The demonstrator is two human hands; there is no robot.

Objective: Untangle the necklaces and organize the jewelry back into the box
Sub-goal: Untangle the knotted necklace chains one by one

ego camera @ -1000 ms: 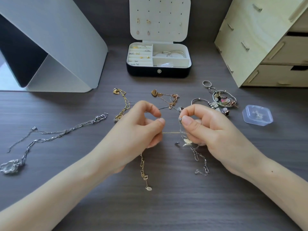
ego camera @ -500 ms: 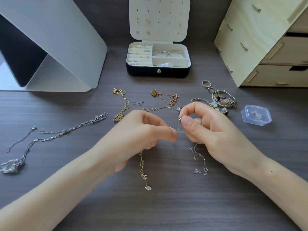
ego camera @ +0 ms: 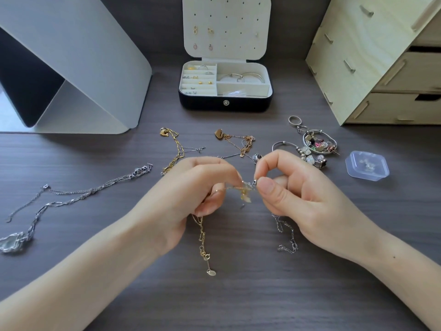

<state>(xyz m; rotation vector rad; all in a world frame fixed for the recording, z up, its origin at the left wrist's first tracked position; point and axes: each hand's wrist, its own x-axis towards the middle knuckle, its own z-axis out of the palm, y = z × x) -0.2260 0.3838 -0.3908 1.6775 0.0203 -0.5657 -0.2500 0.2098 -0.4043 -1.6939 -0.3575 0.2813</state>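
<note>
Pinching one gold chain (ego camera: 202,237) in left hand (ego camera: 191,194), one silver chain (ego camera: 287,231) in right hand (ego camera: 298,194), tangled between

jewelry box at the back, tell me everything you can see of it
The box stands open at the back middle of the table. It is dark outside with a round metal snap in front, and cream inside. Its lid stands upright, dotted with holes, with a few earrings pinned at its left. Padded rows on the left hold studs and rings. The right back compartment holds silver hoops. The right front holds something pale, unclear.
</note>
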